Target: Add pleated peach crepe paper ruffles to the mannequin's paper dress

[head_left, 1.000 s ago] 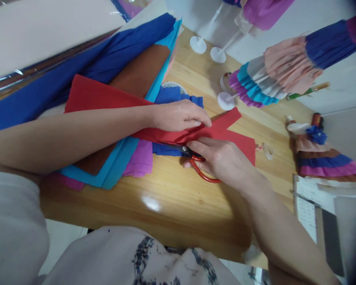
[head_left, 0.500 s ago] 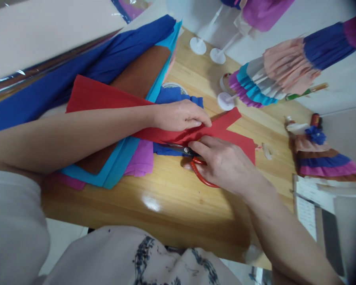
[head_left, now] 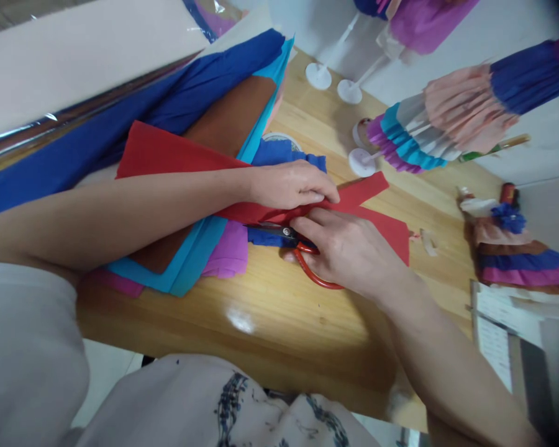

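Note:
My right hand (head_left: 342, 245) grips scissors (head_left: 287, 232) with red handles and dark blades, fingers in the loops. The blades point left along the near edge of a long red sheet (head_left: 168, 149), which looks like crepe paper. Just beyond the scissors, my left hand (head_left: 292, 185) lies over this red paper, thumb and fingers closed on it; the fingertips are partly hidden. To the right of both hands the red paper spreads into two strips. Beneath it are brown (head_left: 233, 115), light-blue (head_left: 186, 267), purple (head_left: 228, 248) and dark-blue (head_left: 284, 152) pieces.
A large pale sheet or board (head_left: 84, 56) and a dark-blue length (head_left: 41, 167) fill the left side. Along the wall stand white stands (head_left: 319, 76) and a ruffled, layered dress (head_left: 461, 105). Another layered dress (head_left: 517, 248) sits at right, above papers (head_left: 494, 329) on the wooden table (head_left: 270, 316).
The scissors have shifted slightly left along the red paper, and their blades look closer together. My left hand keeps its place on the paper. The whole view has slid a little.

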